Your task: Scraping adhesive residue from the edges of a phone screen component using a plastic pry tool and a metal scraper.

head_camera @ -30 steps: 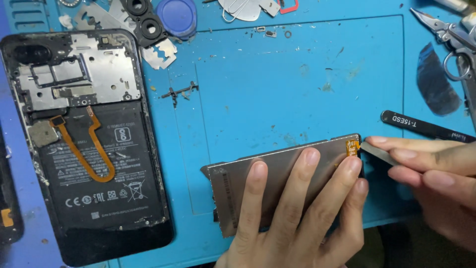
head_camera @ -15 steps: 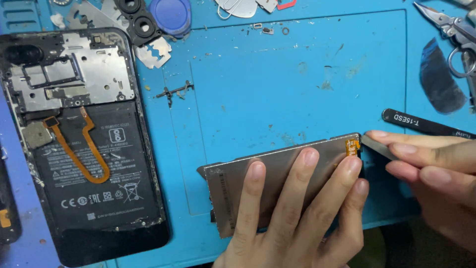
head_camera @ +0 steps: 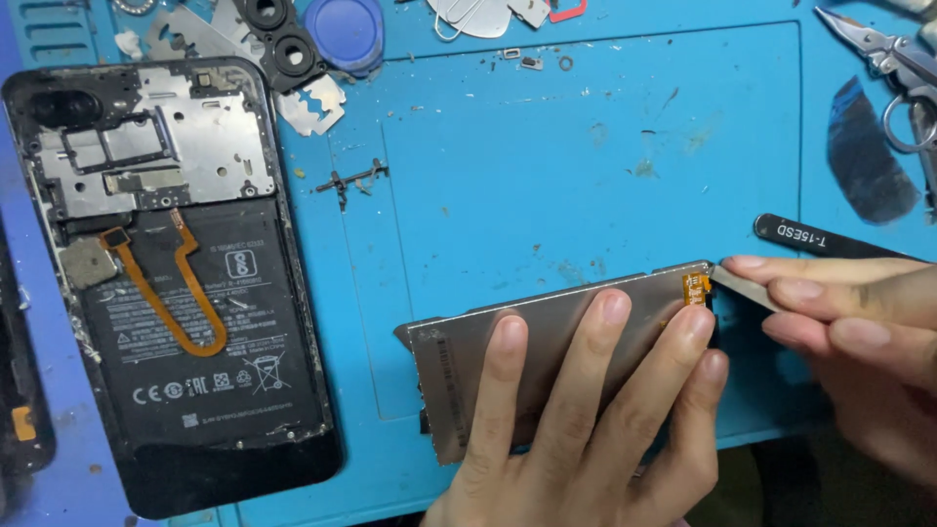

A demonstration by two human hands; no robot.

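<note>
L hand [head_camera: 586,410] flat on screen panel [head_camera: 547,342], fingers spread. R hand [head_camera: 849,332] pinches thin blade [head_camera: 739,286] at panel's orange flex [head_camera: 696,288]. Opened phone [head_camera: 176,293] well left.

The left hand [head_camera: 586,420] is coming up from the near edge of the bench, palm down, four fingers [head_camera: 607,322] spread flat and pressing, the wrist cut off by the frame. The right hand [head_camera: 859,342] is reaching in from the right edge, its fingers stacked and stretched leftward, fingertips [head_camera: 747,265] pinching together, just beside the left hand's outer fingers.
</note>
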